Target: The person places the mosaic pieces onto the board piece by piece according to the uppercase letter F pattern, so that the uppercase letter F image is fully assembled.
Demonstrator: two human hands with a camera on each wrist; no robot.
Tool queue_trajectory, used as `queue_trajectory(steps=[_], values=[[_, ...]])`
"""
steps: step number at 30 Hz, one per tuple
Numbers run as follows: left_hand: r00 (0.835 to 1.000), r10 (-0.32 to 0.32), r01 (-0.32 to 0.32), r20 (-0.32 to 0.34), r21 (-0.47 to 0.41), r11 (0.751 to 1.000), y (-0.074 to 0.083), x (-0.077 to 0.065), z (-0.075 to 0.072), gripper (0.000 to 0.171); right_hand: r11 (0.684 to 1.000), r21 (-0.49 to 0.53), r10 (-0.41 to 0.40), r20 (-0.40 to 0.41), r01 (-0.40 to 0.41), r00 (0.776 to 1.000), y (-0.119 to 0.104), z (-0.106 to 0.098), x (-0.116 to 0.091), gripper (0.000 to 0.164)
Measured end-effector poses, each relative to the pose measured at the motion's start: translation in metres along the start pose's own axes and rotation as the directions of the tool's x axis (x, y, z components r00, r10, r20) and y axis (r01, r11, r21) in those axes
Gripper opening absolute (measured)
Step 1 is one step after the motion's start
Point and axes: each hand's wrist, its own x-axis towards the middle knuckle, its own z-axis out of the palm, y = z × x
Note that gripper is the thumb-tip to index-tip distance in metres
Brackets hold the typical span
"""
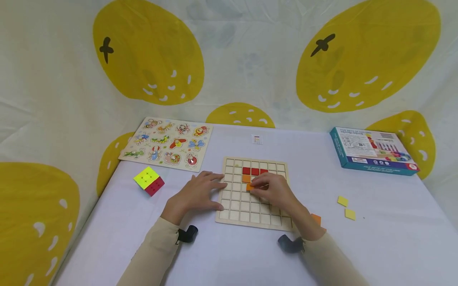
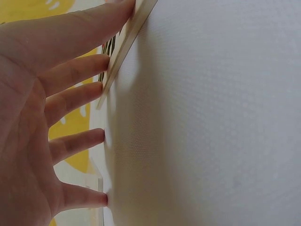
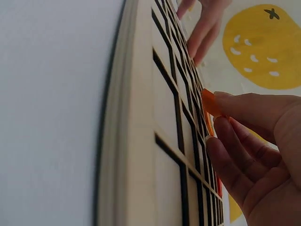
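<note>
A wooden grid board (image 1: 234, 205) lies on the white-covered table, with a row of red square tiles (image 1: 246, 171) in its upper part and an orange square tile (image 1: 246, 178) below the leftmost one. My right hand (image 1: 273, 190) pinches another orange tile (image 3: 210, 102) between thumb and fingertips, just over the cell below that orange one. The held tile looks tilted against the grid in the right wrist view. With fingers spread, my left hand (image 1: 202, 190) rests at the board's left edge, its thumb (image 2: 89, 35) and some fingertips touching that edge.
Two yellow tiles (image 1: 342, 201) lie to the right; orange tiles (image 1: 316, 219) are partly hidden by my right forearm. A puzzle cube (image 1: 149, 181) and an insect picture board (image 1: 168, 143) are at left. At the back are a small printed card (image 1: 257, 139) and a box (image 1: 372, 151).
</note>
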Motion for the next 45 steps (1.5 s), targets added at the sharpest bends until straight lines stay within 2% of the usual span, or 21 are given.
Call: queue_trajectory(steps=[10, 19, 23, 37, 41, 45], values=[[1.000, 0.007, -0.007, -0.001, -0.005, 1.000, 0.001, -0.001, -0.001, 0.071, 0.992, -0.125, -0.028, -0.013, 0.026, 1.000, -0.004, 0.009, 0.004, 0.015], [1.000, -0.001, 0.001, 0.004, -0.005, 1.000, 0.002, -0.001, -0.003, 0.071, 0.988, -0.155, 0.007, -0.019, -0.010, 1.000, -0.007, 0.012, 0.007, 0.014], [1.000, -0.001, 0.001, 0.003, -0.001, 1.000, 0.001, -0.001, -0.002, 0.071, 0.987, -0.158, 0.021, -0.013, -0.023, 1.000, -0.008, 0.013, 0.007, 0.013], [1.000, -0.011, 0.011, 0.000, -0.014, 1.000, 0.001, 0.000, -0.002, 0.070, 0.991, -0.136, -0.014, -0.012, 0.013, 1.000, -0.008, 0.012, 0.006, 0.012], [1.000, -0.010, 0.011, 0.006, -0.016, 1.000, 0.001, 0.001, -0.001, 0.071, 0.994, -0.100, -0.048, -0.019, 0.045, 0.999, -0.006, 0.005, 0.001, 0.016], [1.000, -0.015, 0.015, 0.003, -0.014, 1.000, 0.001, 0.001, 0.000, 0.070, 0.993, -0.082, -0.085, -0.041, 0.082, 0.996, -0.001, -0.010, -0.009, 0.021]])
